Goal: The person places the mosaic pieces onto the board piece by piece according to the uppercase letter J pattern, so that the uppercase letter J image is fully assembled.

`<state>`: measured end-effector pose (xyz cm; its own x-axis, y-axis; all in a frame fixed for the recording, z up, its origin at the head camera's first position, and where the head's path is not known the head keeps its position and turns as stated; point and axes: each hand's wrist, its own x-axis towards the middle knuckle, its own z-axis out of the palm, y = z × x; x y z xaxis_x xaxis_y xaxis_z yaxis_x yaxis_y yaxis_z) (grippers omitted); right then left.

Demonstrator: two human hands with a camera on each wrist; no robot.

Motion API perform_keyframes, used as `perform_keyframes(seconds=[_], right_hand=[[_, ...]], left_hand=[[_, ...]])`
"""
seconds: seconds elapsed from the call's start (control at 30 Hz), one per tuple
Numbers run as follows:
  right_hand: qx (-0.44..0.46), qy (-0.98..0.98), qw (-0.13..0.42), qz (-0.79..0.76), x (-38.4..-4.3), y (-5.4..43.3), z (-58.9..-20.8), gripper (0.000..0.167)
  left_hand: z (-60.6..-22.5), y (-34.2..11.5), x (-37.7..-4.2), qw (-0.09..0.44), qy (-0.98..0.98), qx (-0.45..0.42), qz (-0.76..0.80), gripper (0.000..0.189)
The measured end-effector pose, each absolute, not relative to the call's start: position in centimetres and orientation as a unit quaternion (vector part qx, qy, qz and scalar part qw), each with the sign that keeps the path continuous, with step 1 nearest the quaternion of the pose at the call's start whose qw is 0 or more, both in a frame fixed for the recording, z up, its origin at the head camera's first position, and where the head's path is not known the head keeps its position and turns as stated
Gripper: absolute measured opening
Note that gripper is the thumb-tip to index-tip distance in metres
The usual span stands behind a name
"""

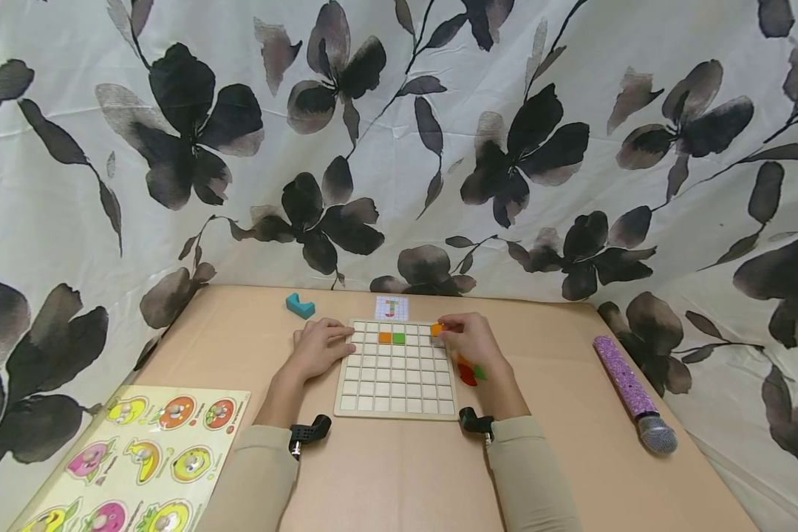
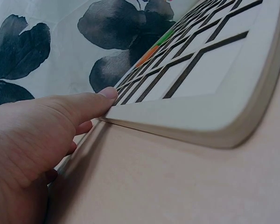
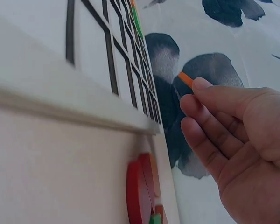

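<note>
A white grid board (image 1: 395,414) lies on the table, with an orange square tile (image 1: 386,338) and a green square tile (image 1: 398,338) side by side near its far edge. My left hand (image 1: 319,349) rests at the board's left edge, its thumb (image 2: 95,100) touching the rim. Between thumb and finger, my right hand (image 1: 471,338) pinches another orange tile (image 3: 186,79) above the board's far right corner. Beside that edge, partly hidden by my right wrist, lie loose pieces, including a red one (image 1: 466,373) and a green one (image 1: 480,372).
A small card (image 1: 391,307) with a coloured-square pattern lies beyond the board. A teal angled block (image 1: 300,306) sits at the far left. A fruit-picture board (image 1: 199,436) occupies the near left, and a glittery purple microphone (image 1: 628,384) the right side. Floral cloth hangs behind.
</note>
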<state>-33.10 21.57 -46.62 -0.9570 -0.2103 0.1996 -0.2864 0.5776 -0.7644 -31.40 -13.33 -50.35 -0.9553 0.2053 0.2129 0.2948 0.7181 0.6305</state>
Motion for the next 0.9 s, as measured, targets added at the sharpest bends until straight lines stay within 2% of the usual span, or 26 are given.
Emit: perform_keyframes(seconds=[0.63,0.9], right_hand=[[0.125,-0.888,0.058,0.439,-32.8,18.5,-46.6,0.03],[0.126,-0.882,0.048,0.451,-32.6,17.3,-46.6,0.031]], left_hand=[[-50.1,-13.4,-31.2,0.062,-0.924,-0.135,-0.353,0.041],[-50.2,-13.5,-31.1,0.06,-0.925,-0.135,-0.35,0.042]])
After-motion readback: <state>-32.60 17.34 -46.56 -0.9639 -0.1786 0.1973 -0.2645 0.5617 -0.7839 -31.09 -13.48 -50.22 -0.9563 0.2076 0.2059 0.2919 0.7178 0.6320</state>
